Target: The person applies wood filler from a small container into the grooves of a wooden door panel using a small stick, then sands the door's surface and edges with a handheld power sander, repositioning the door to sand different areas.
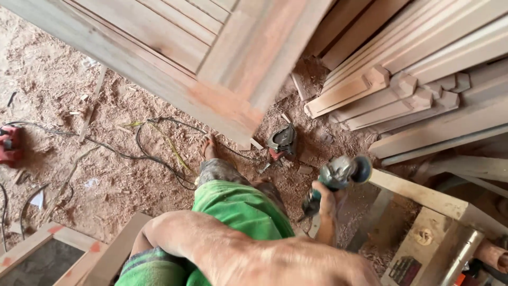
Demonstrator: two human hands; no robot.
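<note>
Far to my left a small red power tool [9, 144] lies on the sawdust-strewn dirt floor [58, 90], half cut off by the picture's edge. Thin black and yellow-green cables [153, 148] snake from there across the shavings toward my bare foot [208, 146]. At the lower left corner sits a pale wooden frame with reddish corner marks [63, 249], lying flat beside my leg. My left hand is not in sight, so I cannot tell how it is set.

In the middle, my green cloth wrap [238, 206] covers my thigh, and my bare forearm crosses in front of it, running to the right. Above, a large panelled wooden door with a reddish sanded corner [227, 100] leans out over my foot. Just beyond that corner a small dark hand tool with a red edge [281, 142] rests on the floor.

To the right of it, my right hand [324, 204] is wrapped fully around the body of a grey-green angle grinder [336, 177], fingers closed tight on the grip, its disc end pointing up and to the right, held in the air above the floor. Further right, a stack of pale moulded timber lengths [402, 90] lies slanted, and below it stands a wooden workbench machine with a metal roller [444, 243].
</note>
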